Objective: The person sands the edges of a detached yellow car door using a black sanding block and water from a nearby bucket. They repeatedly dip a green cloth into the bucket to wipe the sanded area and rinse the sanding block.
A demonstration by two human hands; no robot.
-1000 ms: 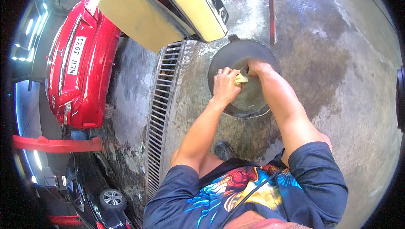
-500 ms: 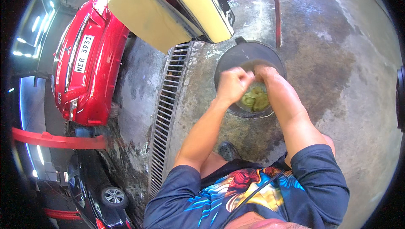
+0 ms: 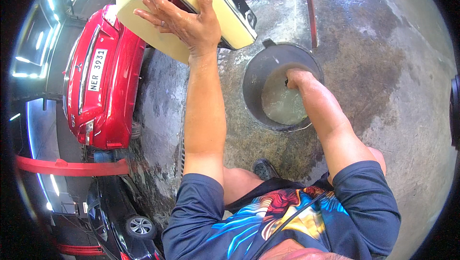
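Note:
My left hand (image 3: 184, 23) is raised with wet fingers spread wide, in front of a pale yellow vehicle body part (image 3: 165, 44). Whether the palm touches that part I cannot tell. A round black bucket (image 3: 254, 85) stands on the concrete floor, holding cloudy water (image 3: 282, 104). My right hand (image 3: 299, 77) reaches over its right side, inside the rim, with the fingers curled inward. Something small and dark shows at those fingertips, too little of it to name. No cloth is visible in the water.
A red car (image 3: 103, 111) is at the left, with a red metal beam (image 3: 72, 166) and a black car (image 3: 117, 221) nearer me. Beyond the bucket lies a reddish-brown metal bar (image 3: 310, 16). A dark clog (image 3: 264, 169) shows near my legs.
My left hand has left the bucket, moved up and left to the yellow part, and opened. My right hand stays at the bucket. The yellow-green cloth seen in the water is out of sight.

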